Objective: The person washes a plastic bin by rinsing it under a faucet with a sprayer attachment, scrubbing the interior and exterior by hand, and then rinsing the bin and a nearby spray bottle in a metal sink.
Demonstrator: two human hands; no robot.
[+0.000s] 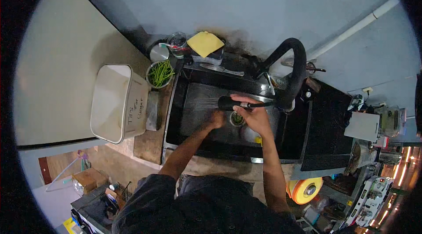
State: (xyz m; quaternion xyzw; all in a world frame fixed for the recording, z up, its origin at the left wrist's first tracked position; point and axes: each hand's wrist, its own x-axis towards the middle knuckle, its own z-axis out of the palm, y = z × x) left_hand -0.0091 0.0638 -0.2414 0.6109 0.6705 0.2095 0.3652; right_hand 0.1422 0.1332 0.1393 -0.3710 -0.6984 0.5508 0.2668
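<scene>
My right hand [252,113] is closed around the black pull-out spray head [229,103] of the faucet, over the dark sink [197,135]. Water sprays from the head towards the left side of the basin. Just below the spray, my left hand [216,120] is blurred, its fingers curled; whether it holds anything cannot be made out. Green bits lie in the drain strainer [237,119], between and beneath the hands. A small yellow item [258,140] lies in the basin beside my right wrist. The black flexible faucet hose [298,59] arches above the sink's right end.
A bowl of green beans [161,74] stands at the sink's left corner, near a large white plastic bin [127,102] bearing writing. A knife [222,69] lies on the back ledge, below a yellow cloth [205,44] on a container. A black ribbed drainboard [328,125] adjoins the right side.
</scene>
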